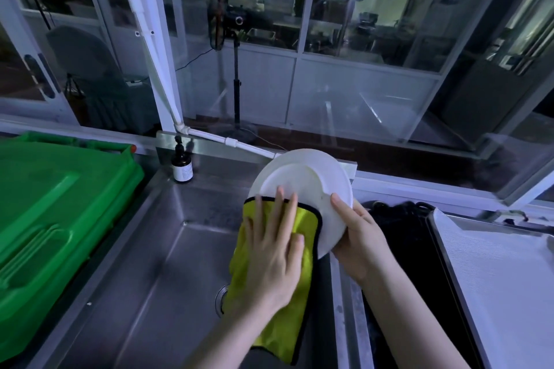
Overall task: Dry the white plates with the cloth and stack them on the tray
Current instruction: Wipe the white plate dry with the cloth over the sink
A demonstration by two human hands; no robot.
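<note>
A white plate (pixel 302 177) is held tilted above the steel sink (pixel 144 249), its face toward me. My right hand (pixel 358 238) grips its lower right rim, thumb on the front. A yellow cloth with a black edge (pixel 302 220) covers the plate's lower left part and hangs down over the sink. My left hand (pixel 274 249) presses flat on the cloth with straight, spread fingers. The tray (pixel 494 272), lined with a white sheet, lies at the right.
A green plastic crate (pixel 51 213) stands left of the sink. A dark pump bottle (pixel 182 165) sits on the sink's back ledge. A black area lies between sink and tray. Glass windows run along the back.
</note>
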